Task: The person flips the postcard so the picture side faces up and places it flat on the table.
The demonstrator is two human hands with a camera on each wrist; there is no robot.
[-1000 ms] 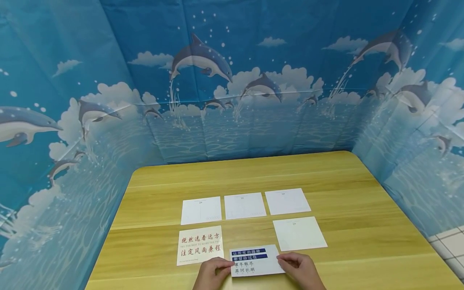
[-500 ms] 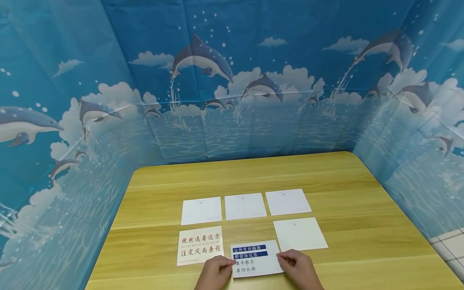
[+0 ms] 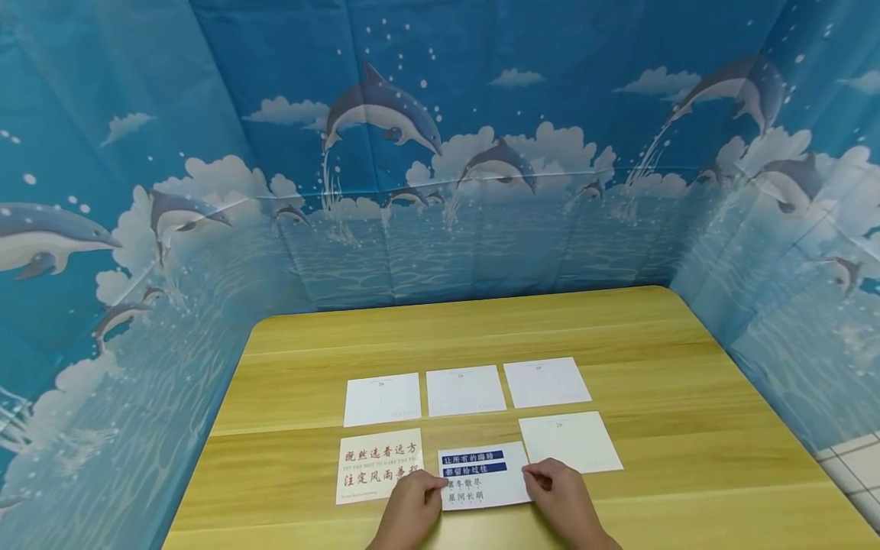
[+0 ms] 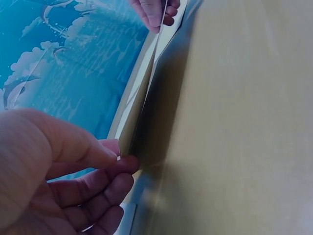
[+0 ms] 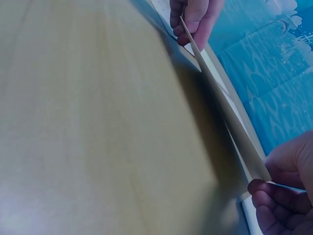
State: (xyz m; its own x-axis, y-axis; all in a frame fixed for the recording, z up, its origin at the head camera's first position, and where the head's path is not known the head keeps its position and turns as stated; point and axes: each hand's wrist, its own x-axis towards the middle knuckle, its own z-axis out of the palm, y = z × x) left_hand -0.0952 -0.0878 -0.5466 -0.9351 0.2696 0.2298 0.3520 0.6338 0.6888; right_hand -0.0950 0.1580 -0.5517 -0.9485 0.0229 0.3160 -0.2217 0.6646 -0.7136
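A white postcard (image 3: 505, 489) with two dark blue bands and printed Chinese characters is held by both hands above the front part of the table. My left hand (image 3: 414, 504) pinches its left edge between thumb and fingers. On the opposite edge, my right hand (image 3: 565, 496) pinches it the same way. Both wrist views show the postcard (image 4: 138, 110) nearly edge-on, its shadow falling on the wood below. To its left lies a cream card (image 3: 371, 458) with red characters, partly covered by my left hand. A blank-looking card (image 3: 571, 443) lies just beyond my right hand.
Farther back, three white cards, the left one (image 3: 382, 400), the middle one (image 3: 465, 391) and the right one (image 3: 547, 382), lie in a row on the wooden table (image 3: 289, 397). A blue dolphin-print curtain (image 3: 440, 229) encloses the table's back and sides.
Both hands have moved the postcard slightly away from me, toward the gap between the cream card and the right-hand card. The cards on the table have stayed put.
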